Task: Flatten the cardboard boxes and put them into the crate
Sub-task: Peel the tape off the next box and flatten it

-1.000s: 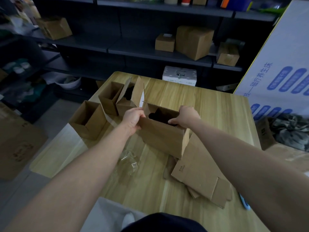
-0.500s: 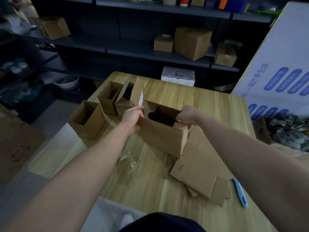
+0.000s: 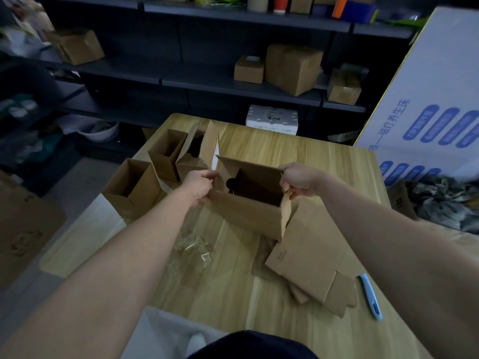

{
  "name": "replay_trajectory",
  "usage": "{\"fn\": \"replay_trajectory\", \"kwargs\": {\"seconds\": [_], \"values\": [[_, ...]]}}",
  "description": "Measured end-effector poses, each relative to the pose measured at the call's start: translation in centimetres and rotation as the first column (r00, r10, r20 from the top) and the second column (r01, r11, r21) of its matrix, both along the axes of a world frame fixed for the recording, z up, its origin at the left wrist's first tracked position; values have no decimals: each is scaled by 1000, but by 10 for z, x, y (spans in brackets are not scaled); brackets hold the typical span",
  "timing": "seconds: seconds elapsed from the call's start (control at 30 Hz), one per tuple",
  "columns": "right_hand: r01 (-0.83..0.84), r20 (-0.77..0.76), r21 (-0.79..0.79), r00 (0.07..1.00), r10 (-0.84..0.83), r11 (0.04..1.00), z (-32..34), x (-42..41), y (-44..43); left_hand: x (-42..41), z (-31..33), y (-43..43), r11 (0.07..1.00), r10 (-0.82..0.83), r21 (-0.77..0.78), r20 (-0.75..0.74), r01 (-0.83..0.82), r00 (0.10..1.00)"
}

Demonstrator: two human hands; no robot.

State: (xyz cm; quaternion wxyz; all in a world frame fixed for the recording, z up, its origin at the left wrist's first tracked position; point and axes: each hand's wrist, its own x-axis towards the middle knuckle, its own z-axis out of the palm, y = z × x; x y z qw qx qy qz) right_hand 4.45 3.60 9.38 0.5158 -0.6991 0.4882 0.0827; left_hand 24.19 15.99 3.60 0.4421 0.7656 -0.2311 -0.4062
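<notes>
Cardboard fills the head view: an open-topped box [image 3: 248, 213] stands near the middle of a pale wooden bench [image 3: 298, 151], held between two bare hands. The left hand [image 3: 198, 183] grips the box's left top edge, fingers curled round the wall and the thumb pointing toward the opening. The right hand [image 3: 298, 178] is closed on the right top corner, fingers hooked over the rim where a side flap hangs down. The box's dark interior faces up, and its lower right corner rests against a pile of flattened boxes [image 3: 311, 257] lying flat on the bench just beside it.

Left of the held box stand three more open cartons: one [image 3: 134, 189] at the bench's left edge, one [image 3: 166, 154] behind it, and one with raised flaps [image 3: 207, 146] touching the left hand's side. Crumpled clear plastic [image 3: 193, 250] lies on the bench under the left forearm. A light-blue cutter [image 3: 370, 296] lies near the right edge, just beyond the flattened pile. Dark shelving [image 3: 207, 81] behind the bench carries closed brown boxes; a large white printed carton [image 3: 427, 99] leans at the right.
</notes>
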Motion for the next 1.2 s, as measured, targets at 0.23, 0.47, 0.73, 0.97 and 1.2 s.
{"fn": "replay_trajectory", "kwargs": {"seconds": [0.23,0.47,0.73,0.97,1.2], "values": [[1,104,-67,995,6,998,4,7,7,9,2,-4,999,-40,33,119,36,992],[4,160,-62,987,6,998,15,7,-1,31,6,5,987,-138,55,-169,149,976],[4,166,-137,986,19,991,11,18,8,19,8,-9,963,-189,249,331,108,925],[43,241,-235,970,16,971,10,11,7,10,3,-9,992,-71,128,413,19,908],[215,355,-296,929,-102,931,15,-13,-3,8,4,-20,990,73,-124,46,-67,996]]}}
